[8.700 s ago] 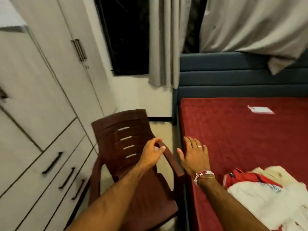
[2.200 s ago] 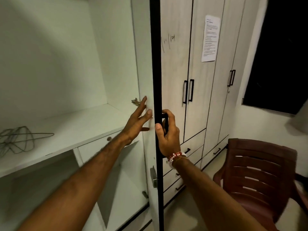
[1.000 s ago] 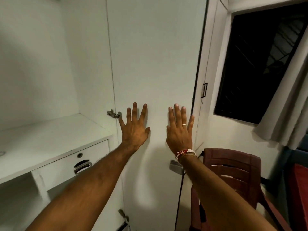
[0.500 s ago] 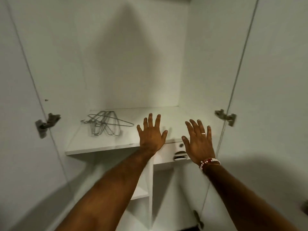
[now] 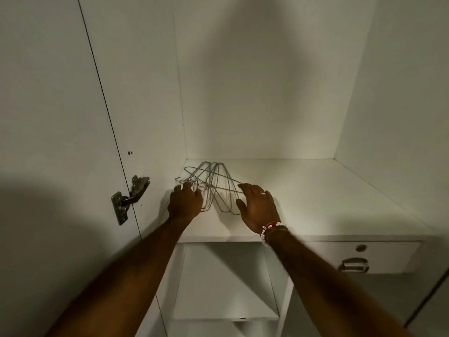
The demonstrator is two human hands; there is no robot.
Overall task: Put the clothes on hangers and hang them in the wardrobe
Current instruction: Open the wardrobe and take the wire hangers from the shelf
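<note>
The wardrobe stands open in front of me, and no clothes are in view. A bunch of thin wire hangers point(image 5: 213, 176) lies flat at the left rear of the white shelf point(image 5: 328, 195). My left hand point(image 5: 185, 203) is at the hook end of the bunch, with its fingers curled down over the wires. My right hand point(image 5: 258, 207), with a ring and a beaded wristband, lies spread with straight fingers. Its fingertips touch the right side of the hangers.
The open left door point(image 5: 60, 117) carries a metal hinge point(image 5: 128, 200) close to my left forearm. Under the shelf at the right is a drawer with a metal pull point(image 5: 354, 265). Below it are lower compartments with a small shelf point(image 5: 226, 316).
Both hands have moved from the shelf's front edge back and left onto the hangers. The left fingers have curled over the hook end, and the view has moved closer.
</note>
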